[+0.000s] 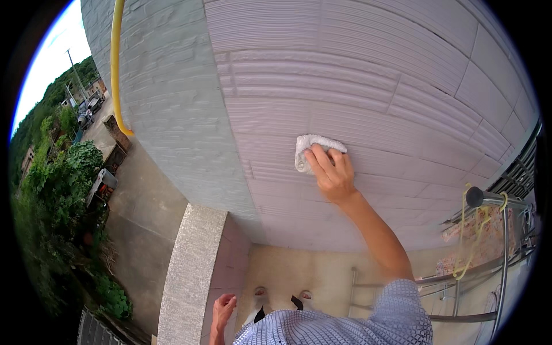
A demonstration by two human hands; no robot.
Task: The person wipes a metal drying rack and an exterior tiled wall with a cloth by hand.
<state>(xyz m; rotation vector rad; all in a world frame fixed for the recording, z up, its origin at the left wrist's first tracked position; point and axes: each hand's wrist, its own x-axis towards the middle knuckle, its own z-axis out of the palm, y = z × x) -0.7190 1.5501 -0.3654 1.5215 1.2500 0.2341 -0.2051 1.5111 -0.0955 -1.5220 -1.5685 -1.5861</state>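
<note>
A folded white cloth (304, 152) is pressed flat against the pale lilac tiled wall (276, 116). My right hand (334, 174) grips it, fingers bent over its face, with the forearm stretched up from the lower right. The tiles around it carry fine horizontal grooves and some broader raised ridges. Low in the view, my left hand (224, 308) hangs by my side with its fingers curled in and nothing visible in them. It is close to a low parapet whose top is speckled stone (194, 258).
Left of the tiles is a grey textured wall strip (172, 108) with a yellow pipe (115, 64). A metal drying rack (502, 258) with yellow hangers (461, 241) stands at right. Beyond the parapet, a concrete yard (138, 207) lies lower, bordered by plants (64, 172).
</note>
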